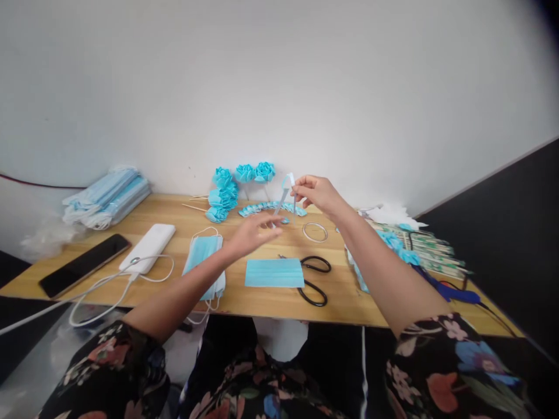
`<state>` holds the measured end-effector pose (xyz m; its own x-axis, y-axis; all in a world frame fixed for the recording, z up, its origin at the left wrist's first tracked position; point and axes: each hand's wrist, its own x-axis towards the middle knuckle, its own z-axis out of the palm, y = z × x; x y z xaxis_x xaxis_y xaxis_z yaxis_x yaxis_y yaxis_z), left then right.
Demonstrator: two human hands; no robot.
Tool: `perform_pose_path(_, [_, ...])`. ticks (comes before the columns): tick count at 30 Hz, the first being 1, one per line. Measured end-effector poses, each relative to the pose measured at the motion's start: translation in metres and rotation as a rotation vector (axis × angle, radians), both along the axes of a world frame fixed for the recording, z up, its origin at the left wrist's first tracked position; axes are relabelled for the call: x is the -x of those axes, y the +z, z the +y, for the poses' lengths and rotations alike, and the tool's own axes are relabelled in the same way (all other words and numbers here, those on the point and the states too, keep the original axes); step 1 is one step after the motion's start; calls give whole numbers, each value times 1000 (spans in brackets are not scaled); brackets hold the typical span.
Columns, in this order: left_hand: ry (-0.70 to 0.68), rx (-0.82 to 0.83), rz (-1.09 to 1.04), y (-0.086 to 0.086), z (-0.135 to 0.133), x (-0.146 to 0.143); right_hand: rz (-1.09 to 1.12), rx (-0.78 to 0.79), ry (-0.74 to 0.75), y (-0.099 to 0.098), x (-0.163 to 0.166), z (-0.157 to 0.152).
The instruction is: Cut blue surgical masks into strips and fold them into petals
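Note:
Above the table, my right hand [318,193] pinches a narrow, pale strip [282,201] near its folded top, and its two ends hang down. My left hand [258,231] is at the lower left end of this strip, thumb and fingers apart; whether it touches the strip is unclear. Below the hands lies a flat blue mask piece without visible ear loops [274,273]. It covers the blades of black-handled scissors [321,294]. A row of blue folded pieces [266,206] and a ring of wire [315,232] lie behind.
Blue flowers [222,196] on sticks stand by the wall. A stack of masks [107,198], a phone [85,266] and a white power bank [148,247] with cables occupy the left. More masks [203,256] lie nearer. Green-and-white packets [437,250] and a blue-handled tool [458,294] are right.

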<state>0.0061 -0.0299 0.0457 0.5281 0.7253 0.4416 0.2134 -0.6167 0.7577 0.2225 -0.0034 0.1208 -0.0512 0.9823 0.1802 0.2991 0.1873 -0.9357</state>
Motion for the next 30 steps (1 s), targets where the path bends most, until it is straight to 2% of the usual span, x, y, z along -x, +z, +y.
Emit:
perform_pose_path(2, [163, 8, -146, 14, 13, 2, 47, -15, 9, 12, 2, -1])
perform_pose_path(3, [201, 10, -183, 19, 19, 1, 61, -17, 15, 17, 3, -2])
perform_pose_path(7, [191, 156, -236, 22, 36, -18, 102, -20, 92, 36, 10, -11])
perform_pose_path(10, [117, 315, -270, 17, 40, -34, 110, -44, 143, 48, 15, -23])
perform_pose_path(12, [21, 493, -351, 18, 36, -38, 70, -64, 141, 51, 16, -31])
perform_pose_path(16, [-225, 912, -628, 35, 12, -31, -113, -86, 108, 39, 14, -38])
perform_pose_path(18, [-302, 991, -684, 48, -3, -28, -245, -91, 84, 30, 18, -40])
perform_pose_path(20, [-325, 999, -717, 57, -12, -25, -399, -131, 57, 24, 28, -42])
perform_pose_path(22, [-261, 973, -771, 60, -14, -22, -531, -209, 58, 22, 41, -45])
perform_pose_path(26, [39, 1003, -883, 46, 1, 2, -568, -275, 157, 23, 55, -40])
perform_pose_path(28, [171, 1042, -912, 35, 9, 23, -585, -270, 134, 17, 50, -28])
perform_pose_path(30, [196, 1049, -945, 28, 12, 45, -687, -214, 99, 2, 42, -10])
